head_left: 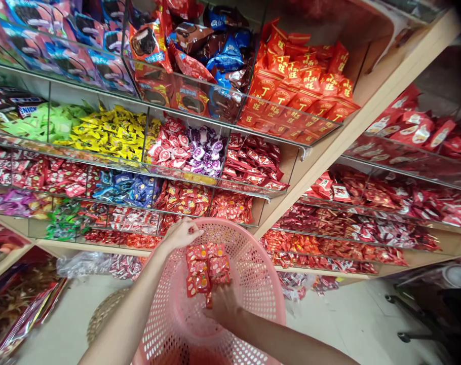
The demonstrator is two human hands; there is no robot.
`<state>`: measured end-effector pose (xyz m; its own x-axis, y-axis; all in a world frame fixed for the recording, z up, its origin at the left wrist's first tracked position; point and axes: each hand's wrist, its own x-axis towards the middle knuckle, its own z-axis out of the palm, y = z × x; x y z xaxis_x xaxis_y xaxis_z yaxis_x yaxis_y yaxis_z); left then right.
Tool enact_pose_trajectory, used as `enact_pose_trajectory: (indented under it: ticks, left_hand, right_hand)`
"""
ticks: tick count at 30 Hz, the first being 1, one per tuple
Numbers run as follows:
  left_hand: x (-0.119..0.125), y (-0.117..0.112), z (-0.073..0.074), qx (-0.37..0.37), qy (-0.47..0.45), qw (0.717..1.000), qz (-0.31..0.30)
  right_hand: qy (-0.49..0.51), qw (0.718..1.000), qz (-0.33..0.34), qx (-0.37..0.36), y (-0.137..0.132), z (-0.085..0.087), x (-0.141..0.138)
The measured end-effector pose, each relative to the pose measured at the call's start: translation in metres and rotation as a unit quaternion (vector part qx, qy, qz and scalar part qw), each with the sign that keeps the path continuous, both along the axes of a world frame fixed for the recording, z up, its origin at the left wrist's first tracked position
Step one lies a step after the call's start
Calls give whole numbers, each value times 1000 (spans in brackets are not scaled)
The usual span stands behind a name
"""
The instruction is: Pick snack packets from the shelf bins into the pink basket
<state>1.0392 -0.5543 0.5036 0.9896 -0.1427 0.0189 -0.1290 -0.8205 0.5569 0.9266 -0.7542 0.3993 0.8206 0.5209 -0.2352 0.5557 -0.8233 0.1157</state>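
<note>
Below me stands a pink perforated plastic basket (259,284). My left hand (181,234) is closed over its far rim, fingers on the outside and thumb toward the inside. Down inside the basket, red candy packets (207,266) with round yellow and pale prints lie in two columns. My right hand (225,304) reaches in from the right, its fingers bent against the near end of these packets. One small red packet (209,300) shows at its fingertips, partly covered by the hand.
Shelves with clear-fronted bins of wrapped sweets surround the basket, including yellow packets (111,132) and red-orange packets (291,91). A wooden post (310,177) divides them. On the floor are a woven round item (107,309), plastic bags (84,264) and dark chair legs (413,317).
</note>
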Motion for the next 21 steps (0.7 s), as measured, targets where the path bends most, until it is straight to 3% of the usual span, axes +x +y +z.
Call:
enact_pose_trajectory:
  ticks: [3, 7, 14, 21]
  left_hand:
    - [-1, 0, 2, -1, 2, 1000, 0]
    - [-1, -1, 2, 2, 0, 1000, 1]
    - [0, 0, 0, 4, -4, 1000, -1]
    - [1, 1, -1, 5, -13, 1000, -4]
  right_hand:
    - [16, 1000, -20, -4, -3, 3, 0]
    - [47, 998, -36, -7, -15, 22, 4]
    - [34, 999, 9, 18, -33, 46, 25]
    - [-1, 1000, 16, 15, -38, 35, 39]
